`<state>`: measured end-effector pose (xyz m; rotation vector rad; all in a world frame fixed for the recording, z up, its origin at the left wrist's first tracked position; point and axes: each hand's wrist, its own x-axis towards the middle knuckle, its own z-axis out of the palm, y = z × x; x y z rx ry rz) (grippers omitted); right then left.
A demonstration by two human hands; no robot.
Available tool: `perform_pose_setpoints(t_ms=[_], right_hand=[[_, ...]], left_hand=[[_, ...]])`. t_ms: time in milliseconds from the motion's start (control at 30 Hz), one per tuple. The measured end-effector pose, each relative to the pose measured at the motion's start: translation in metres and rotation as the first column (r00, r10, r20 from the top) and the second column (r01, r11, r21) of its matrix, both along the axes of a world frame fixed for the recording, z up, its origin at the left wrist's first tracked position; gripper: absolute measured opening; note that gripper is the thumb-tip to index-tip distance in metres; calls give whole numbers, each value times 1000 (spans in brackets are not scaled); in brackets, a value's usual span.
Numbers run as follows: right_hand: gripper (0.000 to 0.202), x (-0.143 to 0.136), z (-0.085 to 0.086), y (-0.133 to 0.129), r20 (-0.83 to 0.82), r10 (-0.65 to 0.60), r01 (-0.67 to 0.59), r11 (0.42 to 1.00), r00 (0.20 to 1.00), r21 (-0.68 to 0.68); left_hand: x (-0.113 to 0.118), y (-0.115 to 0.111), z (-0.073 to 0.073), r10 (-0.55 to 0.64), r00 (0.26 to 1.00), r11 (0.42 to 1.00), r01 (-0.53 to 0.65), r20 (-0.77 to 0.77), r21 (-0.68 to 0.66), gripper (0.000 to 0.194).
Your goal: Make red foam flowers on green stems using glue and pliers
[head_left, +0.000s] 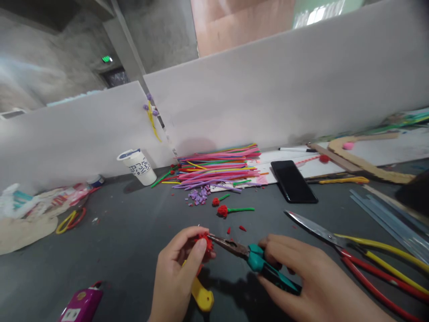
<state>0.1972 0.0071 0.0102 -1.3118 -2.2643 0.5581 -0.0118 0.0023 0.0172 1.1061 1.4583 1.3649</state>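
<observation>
Between the thumb and fingers of my left hand is a small red flower head, partly covered by the thumb. My right hand is wrapped round the teal-and-black handles of needle-nose pliers. The tips of the pliers touch the top of the red flower head; whether they grip a piece of it, I cannot tell. A yellow handle with a hole in its end shows beneath my left hand. Beyond my hands lie two red flowers with green stems, a larger one and a smaller one, plus small red scraps.
Large scissors with yellow and red handles lie at right, below a black phone. Colourful strips are piled against the white partition, near purple bits. A white cup stands left; a purple lighter lies front left.
</observation>
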Motion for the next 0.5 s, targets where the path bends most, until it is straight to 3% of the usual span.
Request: perform_pose_setpoints(t_ms=[133,267,400,500], right_hand=[[12,1,-10,-4,10,-13,10,954,1000,301],[13,0,-17,-4,87,-39,-14,843,995,537],[18,-2,-20,-1,180,-82,-59,746,980,663],[19,-3,-20,-1,166,-87,-50,729,982,683]], left_hand=[[-7,4,-4,-98,995,995,98,-1,-26,18],[-10,5,-6,-96,994,993,98,49,-60,19],[-6,5,-4,-39,992,993,52,122,-103,23],[-5,4,0,-2,983,993,24,185,-119,23]])
